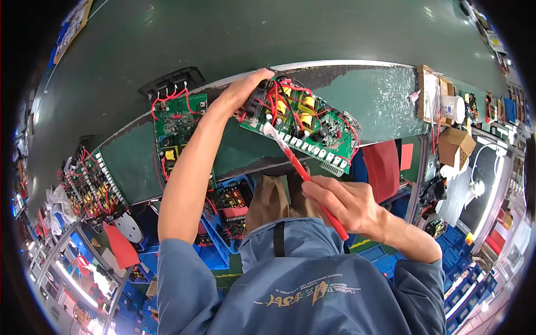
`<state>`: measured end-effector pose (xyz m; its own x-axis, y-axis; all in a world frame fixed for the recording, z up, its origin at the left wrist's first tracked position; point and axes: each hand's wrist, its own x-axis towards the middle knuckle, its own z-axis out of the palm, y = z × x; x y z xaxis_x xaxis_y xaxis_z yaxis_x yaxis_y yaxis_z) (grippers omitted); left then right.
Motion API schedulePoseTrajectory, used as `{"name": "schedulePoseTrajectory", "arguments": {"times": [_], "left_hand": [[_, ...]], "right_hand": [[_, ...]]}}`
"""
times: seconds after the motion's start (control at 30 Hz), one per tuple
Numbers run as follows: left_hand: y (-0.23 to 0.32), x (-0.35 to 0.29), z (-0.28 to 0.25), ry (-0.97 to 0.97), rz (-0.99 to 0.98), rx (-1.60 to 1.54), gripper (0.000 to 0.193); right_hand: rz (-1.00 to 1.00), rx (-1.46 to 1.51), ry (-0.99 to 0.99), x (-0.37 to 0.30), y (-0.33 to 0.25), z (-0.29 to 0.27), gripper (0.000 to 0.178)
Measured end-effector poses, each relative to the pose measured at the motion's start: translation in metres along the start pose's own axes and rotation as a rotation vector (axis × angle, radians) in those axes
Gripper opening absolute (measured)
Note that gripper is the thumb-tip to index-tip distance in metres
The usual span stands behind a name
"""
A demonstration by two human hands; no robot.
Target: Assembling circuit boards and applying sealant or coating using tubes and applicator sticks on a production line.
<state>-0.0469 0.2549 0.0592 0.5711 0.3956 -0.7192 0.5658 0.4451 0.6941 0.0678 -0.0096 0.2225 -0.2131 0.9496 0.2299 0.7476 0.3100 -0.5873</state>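
Note:
A green circuit board with yellow coils, red wires and a row of white parts along its near edge lies slantwise on the bench. My left hand grips its left end, by a round black part; some of the fingers are hidden behind it. My right hand is closed around a long red-handled brush. The brush tip carries white paste and meets the board's near left edge, at the white parts. A second green board, wired in red to a black panel, lies left of my left forearm.
More boards stand together on the bench's left end. Blue crates with boards sit below the bench edge. At the right are a cardboard box, a white tub and a red sheet. A green surface stretches beyond the bench.

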Motion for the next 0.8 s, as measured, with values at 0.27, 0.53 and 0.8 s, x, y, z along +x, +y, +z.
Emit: {"name": "schedulePoseTrajectory", "arguments": {"times": [0.27, 0.53, 0.8], "left_hand": [[0.010, 0.008, 0.011, -0.010, 0.156, 0.000, 0.044], [0.000, -0.024, 0.009, -0.009, -0.141, -0.074, 0.039], [0.001, -0.149, 0.069, 0.379, -0.139, -0.149, 0.036]], "right_hand": [[0.318, -0.046, 0.334, -0.064, 0.011, -0.056, 0.019], [1.187, 0.317, 1.210, -0.181, 0.119, -0.122, 0.047], [0.969, 0.329, 1.343, -0.258, 0.293, -0.136, 0.026]]}}
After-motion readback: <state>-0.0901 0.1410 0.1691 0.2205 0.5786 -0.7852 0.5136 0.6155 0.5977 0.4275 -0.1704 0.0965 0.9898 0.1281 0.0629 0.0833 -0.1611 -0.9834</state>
